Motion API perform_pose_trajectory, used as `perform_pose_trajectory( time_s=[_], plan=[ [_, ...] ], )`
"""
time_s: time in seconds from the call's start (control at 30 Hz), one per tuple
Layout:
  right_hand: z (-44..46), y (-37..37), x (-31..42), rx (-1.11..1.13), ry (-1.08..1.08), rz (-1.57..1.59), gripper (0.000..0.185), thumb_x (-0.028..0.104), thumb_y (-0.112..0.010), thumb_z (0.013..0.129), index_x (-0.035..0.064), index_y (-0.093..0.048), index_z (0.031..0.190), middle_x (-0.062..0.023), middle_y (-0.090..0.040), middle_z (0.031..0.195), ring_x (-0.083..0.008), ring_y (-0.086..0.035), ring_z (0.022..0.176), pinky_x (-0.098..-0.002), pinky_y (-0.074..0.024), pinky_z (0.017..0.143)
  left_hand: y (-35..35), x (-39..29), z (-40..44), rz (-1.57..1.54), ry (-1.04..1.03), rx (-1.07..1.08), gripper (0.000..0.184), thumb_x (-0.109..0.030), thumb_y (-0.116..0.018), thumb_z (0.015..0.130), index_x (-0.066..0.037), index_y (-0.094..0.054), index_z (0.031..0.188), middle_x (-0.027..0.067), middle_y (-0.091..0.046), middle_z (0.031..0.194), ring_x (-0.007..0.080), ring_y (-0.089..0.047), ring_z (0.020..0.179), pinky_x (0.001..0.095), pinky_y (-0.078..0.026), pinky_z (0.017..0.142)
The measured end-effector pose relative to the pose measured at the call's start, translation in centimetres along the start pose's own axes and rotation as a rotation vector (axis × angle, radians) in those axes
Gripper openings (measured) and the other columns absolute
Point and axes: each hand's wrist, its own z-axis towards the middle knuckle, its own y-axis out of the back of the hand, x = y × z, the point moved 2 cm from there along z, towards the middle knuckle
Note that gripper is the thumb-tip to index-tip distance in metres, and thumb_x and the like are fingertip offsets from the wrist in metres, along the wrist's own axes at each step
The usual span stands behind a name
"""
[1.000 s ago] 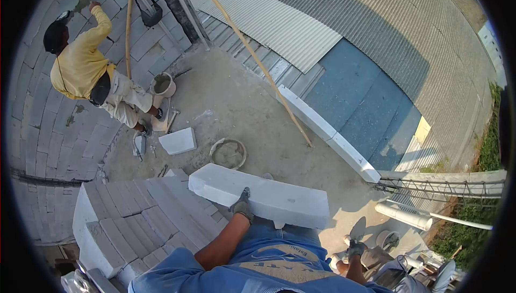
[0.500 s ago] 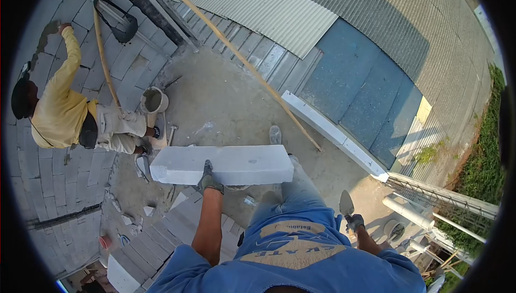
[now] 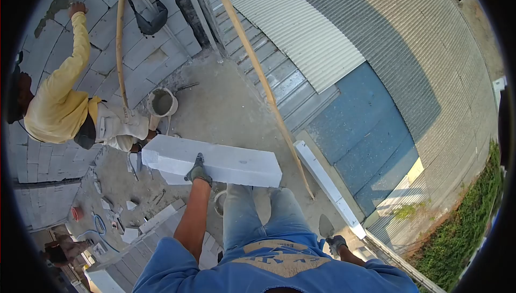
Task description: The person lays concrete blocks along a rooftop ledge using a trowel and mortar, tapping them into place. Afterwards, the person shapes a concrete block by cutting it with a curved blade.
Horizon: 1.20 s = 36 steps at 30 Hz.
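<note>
My left hand [image 3: 199,170], in a dark glove, grips the near side of a long white block [image 3: 231,160], which is held out in front of my legs. Low on the right, my right hand [image 3: 337,243], also gloved, is closed on the handle of a pointed trowel [image 3: 326,226]. Behind the block's left end, part of another white block [image 3: 174,178] shows. A round container [image 3: 220,201] is partly hidden beside my leg.
A co-worker in a yellow shirt [image 3: 56,105] touches the block wall at left. A bucket [image 3: 162,103] stands nearby. Stacked blocks [image 3: 140,252] lie lower left. A wooden pole [image 3: 263,81] slants beside the white ledge blocks [image 3: 328,188] at the roof edge.
The long block has moved left and forward over the floor, held in my left hand. My view has shifted, and both my legs now show below the block. The trowel remains in my right hand.
</note>
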Motion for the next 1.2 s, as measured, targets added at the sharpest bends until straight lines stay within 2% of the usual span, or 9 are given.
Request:
perform_pose_trajectory(
  time_s=[0.13, 0.2, 0.3, 0.37, 0.4, 0.63, 0.83, 0.97, 1.2],
  plan=[
    [-3.5, -2.6, 4.8, -0.024, 0.013, 0.037, 0.039, 0.039, -0.065, 0.087, 0.0014, -0.064, 0.075, -0.0108, -0.062, 0.063, -0.0243, -0.064, 0.052, -0.0384, -0.0521, 0.048, -4.1, -3.1, -0.5, -0.043, -0.014, -0.084, 0.125, -0.017, -0.088, 0.067, -0.008, 0.009, 0.145, 0.0196, -0.050, 0.131, 0.0330, -0.061, 0.106, 0.0468, -0.052, 0.093],
    [-3.7, -5.2, 6.3, 0.002, 0.019, -0.003, 0.039, 0.040, -0.065, 0.087, 0.0026, -0.064, 0.076, -0.0102, -0.062, 0.063, -0.0245, -0.064, 0.054, -0.0408, -0.0516, 0.049, -7.2, -4.0, 3.0, -0.024, -0.125, 0.215, 0.107, -0.029, -0.075, 0.083, -0.007, 0.006, 0.150, 0.0161, -0.047, 0.137, 0.0308, -0.053, 0.120, 0.0451, -0.043, 0.104],
    [-2.3, -9.9, 5.4, -0.022, 0.070, -0.085, 0.038, 0.040, -0.068, 0.086, 0.0033, -0.063, 0.076, -0.0099, -0.061, 0.062, -0.0238, -0.062, 0.052, -0.0412, -0.0498, 0.047, -16.7, 2.5, 22.0, -1.016, 0.383, 0.453, 0.080, -0.022, -0.078, 0.079, -0.007, -0.032, 0.143, 0.0120, -0.047, 0.141, 0.0293, -0.058, 0.114, 0.0462, -0.051, 0.094],
    [-3.8, -13.3, 10.4, -0.101, 0.199, -0.119, 0.037, 0.037, -0.073, 0.083, 0.0032, -0.062, 0.076, -0.0104, -0.061, 0.061, -0.0222, -0.059, 0.047, -0.0386, -0.0470, 0.044, -17.2, -4.0, 15.7, 0.291, -0.132, 0.170, 0.080, -0.032, -0.071, 0.084, -0.006, -0.027, 0.146, 0.0116, -0.045, 0.143, 0.0278, -0.048, 0.127, 0.0457, -0.045, 0.103],
    [-4.6, -15.5, 12.7, -0.117, 0.160, -0.066, 0.037, 0.037, -0.073, 0.083, 0.0030, -0.061, 0.076, -0.0102, -0.060, 0.060, -0.0220, -0.059, 0.046, -0.0384, -0.0470, 0.043, -19.1, -4.3, 17.6, 0.495, -0.199, 0.088, 0.083, -0.035, -0.072, 0.083, -0.005, -0.027, 0.146, 0.0120, -0.045, 0.143, 0.0281, -0.048, 0.127, 0.0454, -0.045, 0.103],
    [-7.6, -25.2, 32.0, -0.241, -0.282, 0.531, 0.037, 0.034, -0.075, 0.082, 0.0019, -0.057, 0.077, -0.0087, -0.057, 0.057, -0.0203, -0.055, 0.041, -0.0367, -0.0470, 0.038, -34.4, -0.1, 31.3, 0.853, -0.305, 0.041, 0.107, -0.052, -0.076, 0.071, 0.001, -0.020, 0.145, 0.0173, -0.048, 0.139, 0.0308, -0.050, 0.125, 0.0430, -0.046, 0.101],
    [6.4, -27.2, 46.5, -0.535, -0.155, 0.533, 0.037, 0.031, -0.076, 0.082, 0.0044, -0.051, 0.075, -0.0041, -0.052, 0.056, -0.0136, -0.051, 0.042, -0.0332, -0.0407, 0.039, -45.7, 3.7, 34.4, 0.986, -0.130, -0.020, 0.141, -0.064, -0.078, 0.062, 0.013, 0.004, 0.146, 0.0259, -0.052, 0.130, 0.0349, -0.062, 0.109, 0.0410, -0.053, 0.089],
    [12.8, -25.9, 55.1, -0.720, -0.079, 0.343, 0.038, 0.035, -0.075, 0.082, 0.0013, -0.058, 0.078, -0.0163, -0.062, 0.065, -0.0292, -0.060, 0.057, -0.0400, -0.0467, 0.056, -51.7, 7.9, 35.2, 0.838, -0.137, 0.142, 0.139, -0.060, -0.080, 0.064, 0.012, 0.007, 0.146, 0.0253, -0.049, 0.134, 0.0342, -0.062, 0.109, 0.0420, -0.054, 0.091],
    [20.1, -25.9, 57.1, -0.981, 0.097, 0.684, 0.030, 0.028, -0.077, 0.080, 0.0042, -0.060, 0.086, -0.0094, -0.064, 0.065, -0.0188, -0.059, 0.055, -0.0337, -0.0496, 0.055, -56.2, 13.5, 36.1, 0.824, -0.014, 0.277, 0.131, -0.049, -0.081, 0.071, 0.000, 0.014, 0.148, 0.0238, -0.047, 0.136, 0.0344, -0.065, 0.103, 0.0483, -0.058, 0.083]
  ],
)
